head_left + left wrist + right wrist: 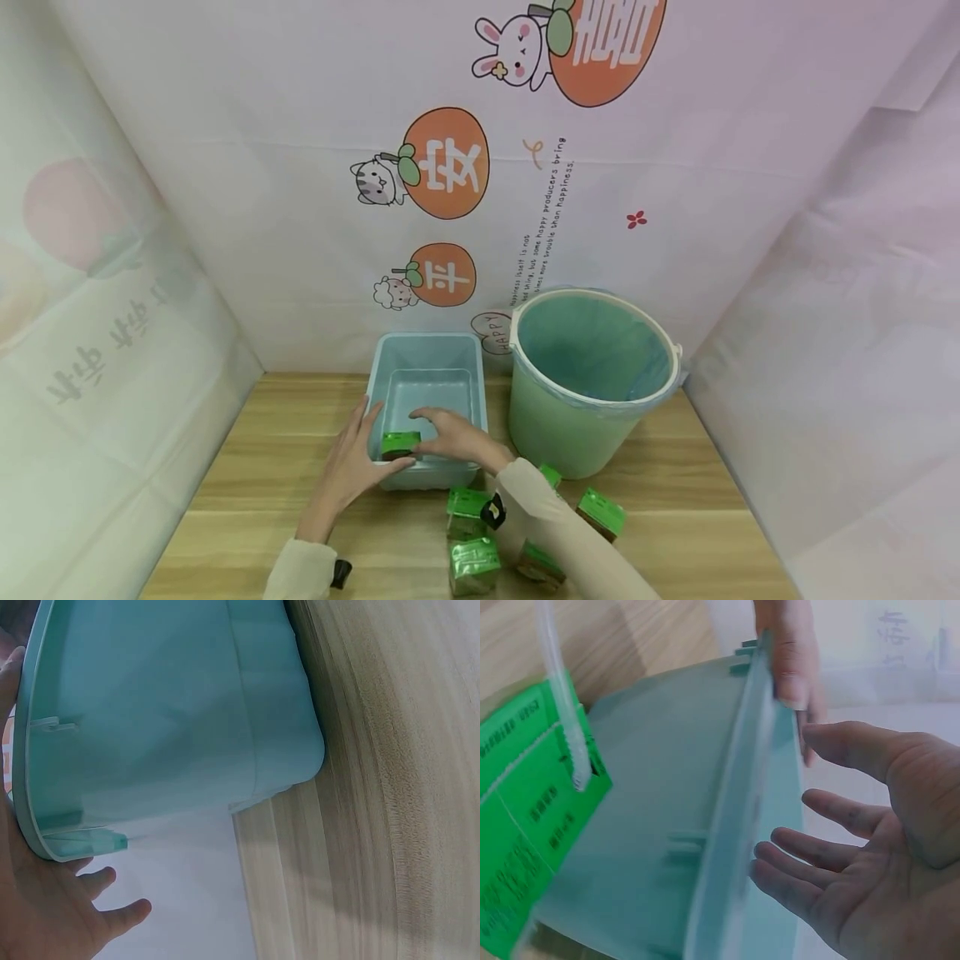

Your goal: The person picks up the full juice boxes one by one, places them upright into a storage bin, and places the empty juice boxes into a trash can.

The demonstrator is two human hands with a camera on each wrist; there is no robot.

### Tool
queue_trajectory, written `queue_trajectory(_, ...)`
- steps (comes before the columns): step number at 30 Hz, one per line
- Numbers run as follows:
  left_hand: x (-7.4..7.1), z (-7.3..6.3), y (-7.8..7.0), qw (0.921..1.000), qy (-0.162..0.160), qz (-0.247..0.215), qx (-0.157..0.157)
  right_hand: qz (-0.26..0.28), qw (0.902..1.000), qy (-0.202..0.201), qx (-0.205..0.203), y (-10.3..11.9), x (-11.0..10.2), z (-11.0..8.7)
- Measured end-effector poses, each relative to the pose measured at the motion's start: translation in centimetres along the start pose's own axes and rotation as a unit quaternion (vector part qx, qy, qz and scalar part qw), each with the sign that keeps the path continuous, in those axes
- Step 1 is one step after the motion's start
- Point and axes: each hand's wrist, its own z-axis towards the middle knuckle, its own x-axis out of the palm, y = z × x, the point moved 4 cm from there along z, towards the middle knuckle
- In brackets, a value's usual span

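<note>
Left hand (352,467), fingers spread, seemingly steadies the tub (437,478); right hand (456,437), fingers spread, has its thumb at the near-left green box (399,441).

1. A pale green bucket (562,437), lined with a thin plastic bag (645,388), stands upright.
2. Wood-grain tabletop (232,500) lies beneath it.
3. White cloth (285,167) hangs behind (printed with orange fruits (431,179), a rabbit (517,52), a red flower (637,219)).

The right hand (453,435) seemingly touches 1 green box (400,443) at the tub (429,340).
</note>
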Motion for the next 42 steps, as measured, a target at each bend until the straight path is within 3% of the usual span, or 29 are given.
queue_trajectory(11, 0.2, 0.0, 0.0, 0.9999, -0.004, -0.016, -0.003, -0.004, 0.9995, -0.007, -0.03, 0.8, -1.7, -2.8)
queue_trajectory(18, 0.0, 0.0, 0.0, 0.9997, 0.01, -0.018, -0.012, 0.027, 0.9987, -0.026, -0.034, 0.4, -2.4, -4.8)
queue_trajectory(25, -0.1, 0.0, 0.1, 0.9997, 0.01, -0.015, -0.016, 0.025, 0.9964, -0.058, -0.056, -0.5, -3.3, -6.8)
queue_trajectory(42, 0.2, 0.1, 0.1, 0.9997, 0.012, -0.012, -0.017, 0.038, 0.9935, -0.099, -0.04, -4.2, -3.9, -11.2)
